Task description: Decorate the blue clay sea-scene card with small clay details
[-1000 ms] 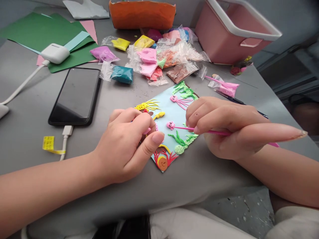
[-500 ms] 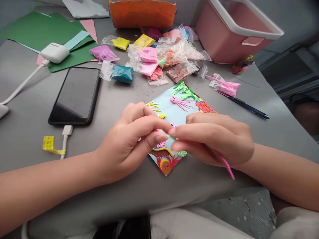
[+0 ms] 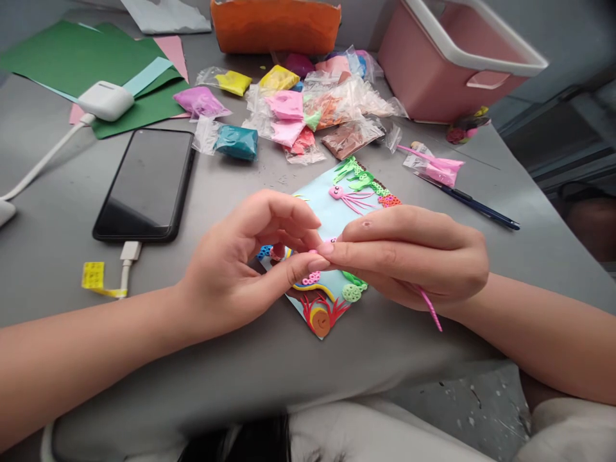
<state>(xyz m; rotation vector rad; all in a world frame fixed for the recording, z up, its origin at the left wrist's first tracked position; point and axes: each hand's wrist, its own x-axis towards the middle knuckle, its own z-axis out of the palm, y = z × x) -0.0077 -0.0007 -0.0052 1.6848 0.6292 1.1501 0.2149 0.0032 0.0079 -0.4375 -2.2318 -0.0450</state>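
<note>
My left hand (image 3: 250,256) and my right hand (image 3: 423,256) meet fingertip to fingertip above a light-blue card (image 3: 332,224). Between their thumbs and fingers is a tiny piece of pink clay (image 3: 313,252), mostly covered by the fingertips. A thin pink stick-like tool (image 3: 429,309) is tucked in my right hand, its ridged end poking out below the palm. The card bears clay sea figures: a pink octopus (image 3: 338,192), green weeds (image 3: 359,181), a brown-and-yellow snail shape (image 3: 320,321) and red fronds. My hands hide the card's middle.
Behind the card lie bags of coloured clay (image 3: 283,106). A phone (image 3: 144,186) with cable and white charger (image 3: 106,101) sits left, near green sheets (image 3: 48,58). A pen (image 3: 474,204) lies right. An orange box (image 3: 276,29) and a pink bin (image 3: 423,70) stand at the back.
My left hand's fingers have lifted and curved, and its thumb has moved against the right fingertips. My right hand's fingers have straightened, and the pink tool has shifted slightly up and left.
</note>
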